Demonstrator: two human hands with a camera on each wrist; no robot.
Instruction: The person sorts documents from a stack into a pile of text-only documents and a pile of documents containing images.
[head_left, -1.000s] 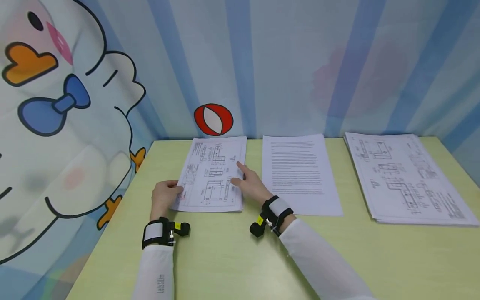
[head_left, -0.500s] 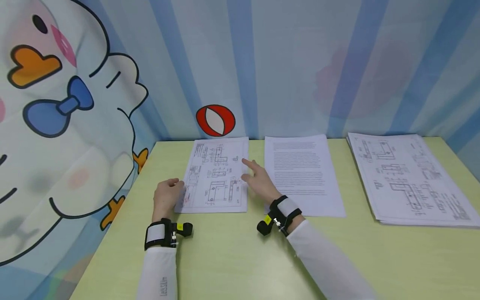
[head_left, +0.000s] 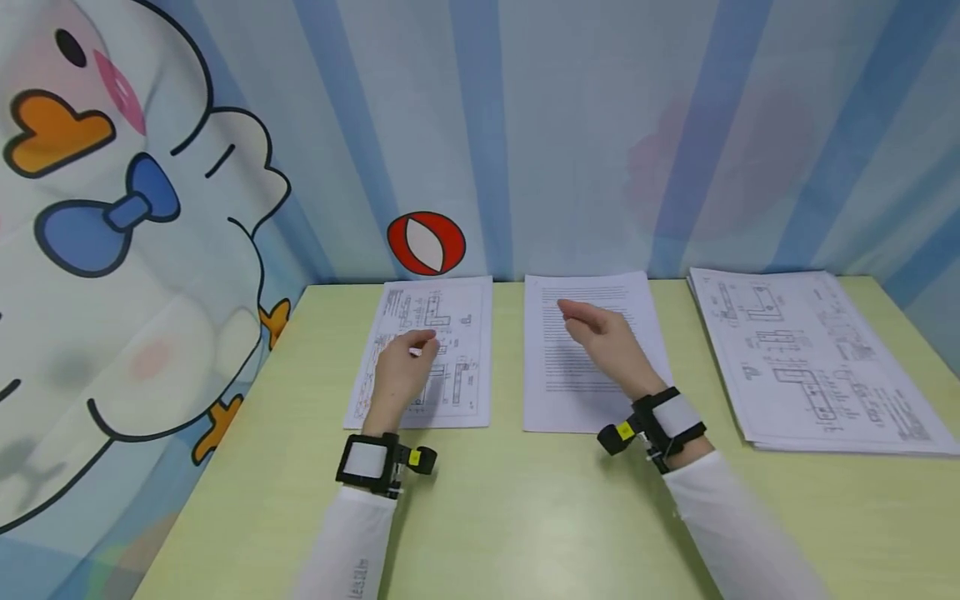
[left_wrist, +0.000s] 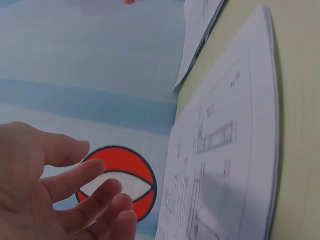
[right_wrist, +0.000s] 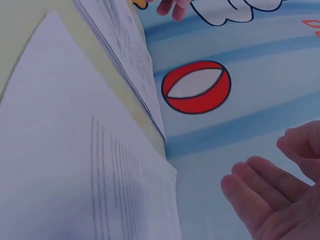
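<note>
My left hand [head_left: 401, 371] hovers over the left stack of drawing sheets [head_left: 465, 400], fingers loosely bent and holding nothing. In the left wrist view those fingers [left_wrist: 75, 182] are spread apart, clear of the drawing stack [left_wrist: 240, 165]. Over the middle text sheets [head_left: 570, 408] hangs my right hand [head_left: 611, 346], also without anything in it. The right wrist view has its fingers [right_wrist: 265, 190] fairly straight, raised off the printed pages [right_wrist: 55, 100]. Part of each paper pile is covered by the hand above it in the head view.
A thicker stack of drawings [head_left: 817, 358] lies on the right of the pale green table [head_left: 510, 517]. Behind the table hangs a blue striped cloth [head_left: 555, 150] with a red ball print [head_left: 426, 242]. Each wrist wears a strapped camera.
My left hand has left the drawing stack's left edge and moved right, above it. My right hand has moved from that stack's right edge to above the text sheets.
</note>
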